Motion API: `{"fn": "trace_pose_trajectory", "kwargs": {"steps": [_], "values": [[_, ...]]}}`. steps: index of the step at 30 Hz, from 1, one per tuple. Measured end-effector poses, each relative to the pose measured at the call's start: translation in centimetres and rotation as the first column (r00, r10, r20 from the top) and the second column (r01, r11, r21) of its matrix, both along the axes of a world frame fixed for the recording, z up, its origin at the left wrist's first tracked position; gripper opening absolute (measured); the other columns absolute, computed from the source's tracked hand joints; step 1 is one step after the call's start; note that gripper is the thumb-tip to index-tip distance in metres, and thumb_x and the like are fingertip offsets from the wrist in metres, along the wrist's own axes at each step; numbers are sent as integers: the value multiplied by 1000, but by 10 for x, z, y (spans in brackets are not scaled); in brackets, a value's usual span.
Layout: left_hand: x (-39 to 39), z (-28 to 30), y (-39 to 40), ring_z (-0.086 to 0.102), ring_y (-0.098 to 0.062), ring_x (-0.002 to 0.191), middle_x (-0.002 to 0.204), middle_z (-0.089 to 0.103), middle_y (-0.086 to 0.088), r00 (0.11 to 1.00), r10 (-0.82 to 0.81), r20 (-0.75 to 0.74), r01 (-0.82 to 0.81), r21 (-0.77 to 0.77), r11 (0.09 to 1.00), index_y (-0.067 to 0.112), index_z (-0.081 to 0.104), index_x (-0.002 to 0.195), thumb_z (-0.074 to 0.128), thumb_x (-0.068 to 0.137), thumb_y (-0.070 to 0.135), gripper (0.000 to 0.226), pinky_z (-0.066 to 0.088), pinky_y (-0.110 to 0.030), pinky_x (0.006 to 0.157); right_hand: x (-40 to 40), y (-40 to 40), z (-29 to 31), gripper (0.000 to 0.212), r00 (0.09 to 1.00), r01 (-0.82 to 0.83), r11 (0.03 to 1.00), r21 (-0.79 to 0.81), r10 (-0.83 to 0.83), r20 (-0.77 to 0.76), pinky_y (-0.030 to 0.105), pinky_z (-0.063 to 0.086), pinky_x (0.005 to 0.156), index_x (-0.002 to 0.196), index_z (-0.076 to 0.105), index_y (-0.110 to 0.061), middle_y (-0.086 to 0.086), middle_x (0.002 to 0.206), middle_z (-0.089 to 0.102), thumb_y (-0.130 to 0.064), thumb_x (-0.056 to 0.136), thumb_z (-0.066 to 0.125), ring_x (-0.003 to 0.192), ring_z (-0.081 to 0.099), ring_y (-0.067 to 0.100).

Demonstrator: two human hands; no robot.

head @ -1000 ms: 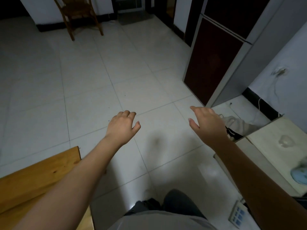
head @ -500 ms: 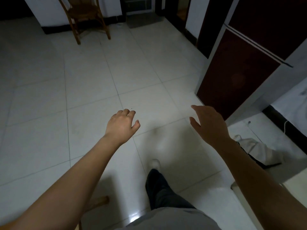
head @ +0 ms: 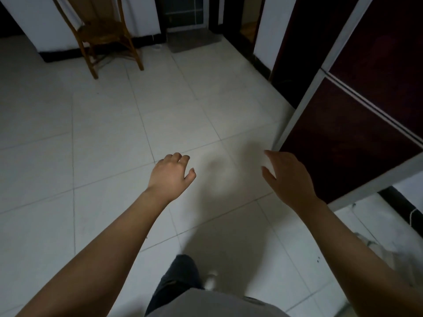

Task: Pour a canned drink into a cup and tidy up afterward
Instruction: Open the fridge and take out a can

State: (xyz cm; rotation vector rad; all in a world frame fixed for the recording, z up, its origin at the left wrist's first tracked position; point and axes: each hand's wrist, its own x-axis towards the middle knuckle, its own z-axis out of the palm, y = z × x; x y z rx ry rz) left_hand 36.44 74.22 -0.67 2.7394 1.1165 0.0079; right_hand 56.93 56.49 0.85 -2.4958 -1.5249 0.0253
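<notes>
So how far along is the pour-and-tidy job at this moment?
Nothing shows as done: no can or cup is in view. In hand: nothing; the left hand and right hand are both empty, held out over the tiled floor, one leg stepping forward beside the dark red fridge, a wooden chair ahead. Whether pouring is done or still ahead cannot be told.

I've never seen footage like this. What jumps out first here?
Two bare arms reach forward over a pale tiled floor, the left hand and right hand both empty with relaxed fingers. A wooden chair stands by the far wall, and a tall dark-red cabinet fills the right side.
</notes>
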Motion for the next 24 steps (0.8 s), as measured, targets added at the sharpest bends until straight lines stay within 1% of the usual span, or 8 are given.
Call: {"fn": "trace_pose_trajectory", "kwargs": {"steps": [5,9,13,17,19,22,23,24], "values": [[61,-6,64,47,-27,115,126,54,-10,997,-80,-11,80,-12,997,10,46,131,39,94,34,45,38,-35,92,49,51,-4,43,997,75,997,-14,-75,-26,41,47,86,128,48,-8,9,115,60,-31,92,48,112,52,28],[121,-9,128,48,-26,114,125,54,-10,985,-171,3,171,8,985,10,45,132,39,94,35,45,39,-35,92,92,99,-7,42,988,156,987,33,-156,-2,41,50,78,123,55,-4,14,109,64,-30,90,50,103,57,34],[197,-5,203,46,-25,117,130,50,-9,957,-289,-29,290,44,956,12,40,135,35,96,38,47,38,-33,93,140,159,-5,45,966,260,964,59,-259,-25,45,46,88,130,48,-4,17,121,59,-23,89,55,112,51,35],[271,8,273,46,-25,118,133,48,-9,923,-383,-28,384,52,922,12,38,136,35,96,38,48,37,-34,94,186,215,2,46,939,344,937,53,-345,3,44,46,89,131,47,-5,17,118,60,-24,90,53,113,51,35],[306,16,303,49,-27,114,129,52,-12,899,-439,3,438,64,897,9,43,134,30,94,42,53,39,-37,92,208,239,9,45,914,405,913,50,-405,0,44,45,90,131,46,-6,16,120,59,-26,91,51,115,49,34],[355,28,338,53,-30,104,119,57,-16,849,-528,2,526,85,846,5,48,128,14,81,49,72,45,-39,84,239,266,15,43,876,482,876,33,-483,11,46,43,91,129,47,-7,15,120,58,-28,91,48,115,47,34],[371,30,348,54,-30,103,118,57,-16,836,-549,-3,547,90,832,5,49,127,13,80,49,74,45,-39,84,249,273,17,42,865,501,865,31,-502,21,46,43,90,127,48,-7,15,119,58,-28,91,49,114,47,34],[385,33,356,54,-30,103,118,58,-16,828,-561,-6,559,91,824,5,49,127,17,82,48,70,45,-39,84,258,278,19,41,855,516,856,36,-518,30,45,44,89,127,49,-7,15,118,59,-27,90,50,113,48,34]]}}
